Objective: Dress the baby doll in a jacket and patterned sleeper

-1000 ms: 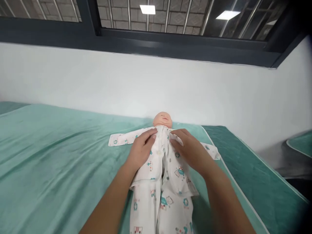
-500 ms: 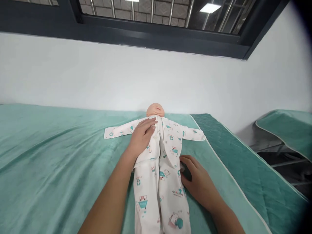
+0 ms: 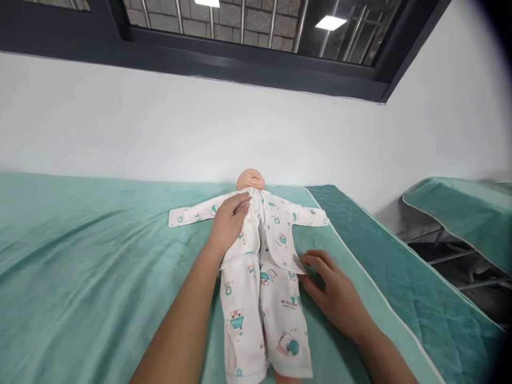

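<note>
A baby doll (image 3: 250, 180) lies on its back with its head by the wall and its arms spread. It wears a white printed jacket (image 3: 280, 229) and matching trousers (image 3: 245, 314); a bit of bare leg shows below one cuff. My left hand (image 3: 229, 223) lies flat on the jacket's chest, fingers stretched toward the neck. At the jacket's lower right corner, my right hand (image 3: 328, 288) pinches the hem between thumb and fingers, pulling it out to the side. The jacket's front edges lie close together at the middle.
A light green sheet (image 3: 100, 277) with some creases covers the bed. On the right is a darker green quilted strip (image 3: 384, 256) with a pale edge. Beyond it stands another green-covered surface (image 3: 460, 213) on a metal frame. A white wall (image 3: 160, 128) and a dark-framed window (image 3: 224, 58) rise behind.
My right hand has drawn the jacket's lower corner outward to the right, so the hem flares. My left hand stays on the chest. The camera view has shifted slightly, showing the trouser cuffs.
</note>
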Action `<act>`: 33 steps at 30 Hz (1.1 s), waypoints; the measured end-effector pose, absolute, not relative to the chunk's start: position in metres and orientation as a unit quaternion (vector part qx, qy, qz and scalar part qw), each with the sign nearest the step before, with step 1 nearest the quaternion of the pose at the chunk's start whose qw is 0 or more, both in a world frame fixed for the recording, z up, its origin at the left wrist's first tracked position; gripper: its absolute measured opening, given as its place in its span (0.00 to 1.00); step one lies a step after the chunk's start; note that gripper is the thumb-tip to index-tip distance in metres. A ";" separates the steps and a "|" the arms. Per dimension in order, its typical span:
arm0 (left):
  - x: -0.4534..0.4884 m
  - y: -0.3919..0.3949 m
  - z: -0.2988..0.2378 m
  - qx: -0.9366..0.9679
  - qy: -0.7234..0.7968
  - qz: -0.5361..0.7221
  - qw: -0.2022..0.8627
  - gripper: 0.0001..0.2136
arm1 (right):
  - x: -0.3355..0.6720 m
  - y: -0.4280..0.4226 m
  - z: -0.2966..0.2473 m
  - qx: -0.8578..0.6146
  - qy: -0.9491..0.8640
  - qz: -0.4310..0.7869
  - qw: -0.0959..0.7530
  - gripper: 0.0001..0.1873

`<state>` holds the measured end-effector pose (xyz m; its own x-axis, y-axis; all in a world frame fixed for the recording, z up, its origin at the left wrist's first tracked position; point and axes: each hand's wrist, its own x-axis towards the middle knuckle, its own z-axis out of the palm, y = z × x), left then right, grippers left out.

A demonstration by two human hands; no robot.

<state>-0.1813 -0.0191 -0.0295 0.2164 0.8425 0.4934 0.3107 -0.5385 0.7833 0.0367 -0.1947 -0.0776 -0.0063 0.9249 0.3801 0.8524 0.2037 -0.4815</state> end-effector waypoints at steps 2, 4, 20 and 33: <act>-0.181 -0.019 -0.030 0.735 0.392 0.484 0.268 0.14 | 0.028 -0.192 -0.067 -0.612 -0.711 0.025 0.345 0.18; -0.181 -0.020 -0.030 0.738 0.391 0.484 0.263 0.14 | 0.014 -0.184 -0.056 -0.588 -0.728 -0.012 0.352 0.21; -0.183 -0.017 -0.034 0.713 0.404 0.504 0.274 0.14 | -0.015 -0.149 -0.019 -0.588 -0.687 0.104 0.413 0.14; -0.163 0.028 -0.020 0.732 0.473 0.447 0.203 0.13 | -0.019 -0.004 -0.020 -0.707 -0.571 0.129 0.396 0.17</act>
<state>-0.1626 0.0282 -0.0204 0.1525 0.8731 0.4631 0.5107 -0.4708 0.7194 -0.0188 -0.0037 -0.0204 0.3143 0.9101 0.2701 0.7058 -0.0337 -0.7077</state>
